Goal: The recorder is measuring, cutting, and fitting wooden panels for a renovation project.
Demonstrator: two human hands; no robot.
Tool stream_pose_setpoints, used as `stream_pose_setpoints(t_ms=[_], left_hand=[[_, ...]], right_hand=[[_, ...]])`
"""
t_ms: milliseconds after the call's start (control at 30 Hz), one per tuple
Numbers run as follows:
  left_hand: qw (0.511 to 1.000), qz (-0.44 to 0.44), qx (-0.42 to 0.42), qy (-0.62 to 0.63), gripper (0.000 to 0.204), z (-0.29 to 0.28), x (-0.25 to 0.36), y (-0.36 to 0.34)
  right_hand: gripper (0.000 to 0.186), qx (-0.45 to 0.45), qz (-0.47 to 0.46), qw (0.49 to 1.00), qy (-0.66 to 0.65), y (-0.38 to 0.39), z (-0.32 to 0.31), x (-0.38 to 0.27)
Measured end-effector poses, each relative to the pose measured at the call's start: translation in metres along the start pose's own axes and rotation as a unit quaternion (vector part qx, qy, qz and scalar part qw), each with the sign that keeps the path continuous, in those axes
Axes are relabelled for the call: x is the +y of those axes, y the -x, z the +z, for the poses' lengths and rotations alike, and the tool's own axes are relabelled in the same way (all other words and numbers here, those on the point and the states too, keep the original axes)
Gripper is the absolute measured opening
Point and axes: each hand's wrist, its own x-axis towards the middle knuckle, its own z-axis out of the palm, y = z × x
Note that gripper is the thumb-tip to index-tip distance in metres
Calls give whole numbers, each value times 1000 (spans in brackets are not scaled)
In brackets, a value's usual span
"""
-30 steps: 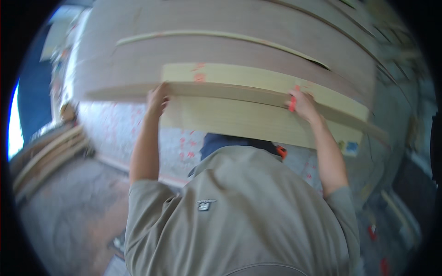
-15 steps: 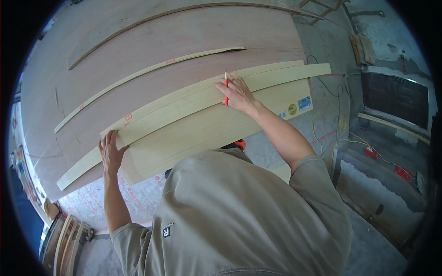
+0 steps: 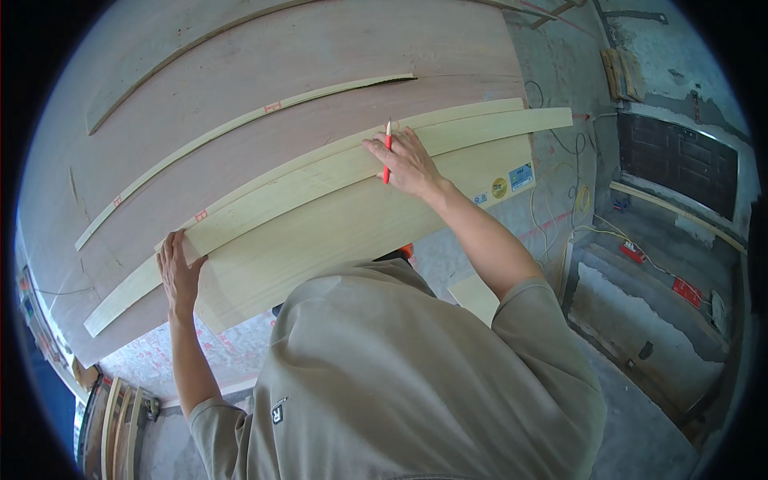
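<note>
The strip (image 3: 288, 190) lies lengthwise on the board (image 3: 320, 232), both ends overhanging. The left hand (image 3: 180, 272) spans it, thumb and fingers apart; the right hand (image 3: 410, 164) rests on it farther right, fingers closed around a pencil (image 3: 388, 164). Uneven pressure could swivel the strip — or the board might slide on the panel (image 3: 240, 96) beneath.

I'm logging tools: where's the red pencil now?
The red pencil is at the head view's upper middle, in the right hand, over the long pale strip.
</note>
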Motion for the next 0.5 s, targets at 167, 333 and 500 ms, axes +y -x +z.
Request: stream_pose_setpoints(t_ms=[167, 333, 500], left_hand=[[1000, -4, -6, -6, 79, 1, 0, -4], [1000, 7, 16, -7, 77, 1, 0, -4], [1000, 1, 14, -7, 76, 2, 3, -4]], right_hand=[[68, 20, -35, 997, 59, -1, 6, 6], [51, 25, -31, 998, 43, -1, 5, 5], [50, 32, -37, 998, 37, -1, 6, 10]])
